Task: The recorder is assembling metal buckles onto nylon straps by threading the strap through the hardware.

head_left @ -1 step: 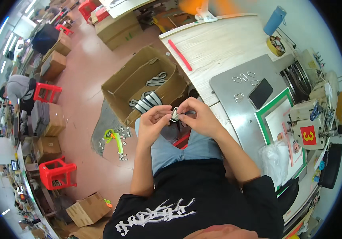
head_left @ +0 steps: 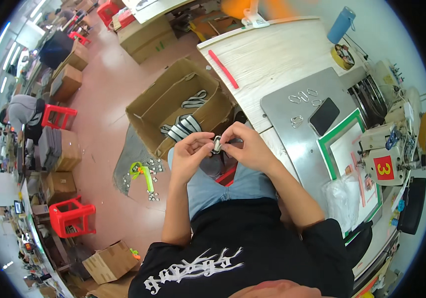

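Note:
Above my lap, my left hand (head_left: 190,155) and my right hand (head_left: 248,148) meet at the fingertips. Between them they pinch a small black-and-white strap (head_left: 217,144), apparently folded into a short loop; any metal part on it is too small to make out. Just beyond my hands stands an open cardboard box (head_left: 153,102) on the floor. Inside it lie several striped black-and-white straps (head_left: 185,128). To my right, several silver oval metal rings (head_left: 303,97) rest on the grey metal plate (head_left: 282,102) of the table.
A phone (head_left: 324,116), a green-edged board (head_left: 328,154) and a clear plastic bag (head_left: 341,203) lie near the sewing machine (head_left: 384,154). A red strip (head_left: 223,69) crosses the table's far corner. Red stools (head_left: 72,217) and cartons (head_left: 111,261) stand left; another person (head_left: 23,111) bends there.
The strap has turned slightly between my fingertips, and my right fingers have shifted a little on it. Both hands stay in place over my lap.

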`<state>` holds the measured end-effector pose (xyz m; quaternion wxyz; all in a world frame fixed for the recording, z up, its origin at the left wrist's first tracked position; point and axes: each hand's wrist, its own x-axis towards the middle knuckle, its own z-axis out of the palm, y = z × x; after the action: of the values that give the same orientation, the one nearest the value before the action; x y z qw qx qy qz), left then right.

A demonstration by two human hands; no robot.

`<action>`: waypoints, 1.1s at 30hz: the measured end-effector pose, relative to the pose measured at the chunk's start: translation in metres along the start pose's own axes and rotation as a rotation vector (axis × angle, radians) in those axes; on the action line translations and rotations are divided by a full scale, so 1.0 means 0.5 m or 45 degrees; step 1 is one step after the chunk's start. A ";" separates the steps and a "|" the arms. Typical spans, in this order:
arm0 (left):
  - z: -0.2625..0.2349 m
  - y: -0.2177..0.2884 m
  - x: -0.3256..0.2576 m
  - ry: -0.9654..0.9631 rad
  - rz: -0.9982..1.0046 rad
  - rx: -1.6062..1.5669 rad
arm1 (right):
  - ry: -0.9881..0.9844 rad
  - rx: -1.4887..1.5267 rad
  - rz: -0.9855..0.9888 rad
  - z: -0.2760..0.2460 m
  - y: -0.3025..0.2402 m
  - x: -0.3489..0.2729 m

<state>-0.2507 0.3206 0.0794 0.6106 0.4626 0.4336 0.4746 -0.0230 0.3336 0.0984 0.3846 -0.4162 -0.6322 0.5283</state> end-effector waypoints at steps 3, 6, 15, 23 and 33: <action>-0.007 0.010 -0.005 -0.057 -0.045 0.053 | -0.016 -0.092 -0.043 0.008 -0.004 0.000; -0.006 0.010 -0.005 -0.093 -0.054 0.092 | -0.039 -0.236 -0.105 0.004 -0.015 -0.003; 0.006 -0.026 -0.003 -0.122 -0.180 -0.036 | -0.118 -0.568 -0.401 -0.002 -0.006 -0.008; -0.023 -0.104 0.004 -0.045 -0.268 0.214 | 0.206 0.340 -0.471 -0.010 -0.115 -0.043; -0.002 -0.020 -0.019 -0.075 -0.111 -0.090 | 0.119 -0.422 -0.157 0.030 -0.036 -0.011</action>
<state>-0.2516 0.3103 0.0705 0.6590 0.4352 0.4182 0.4488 -0.0372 0.3215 0.1139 0.3714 -0.4584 -0.7164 0.3724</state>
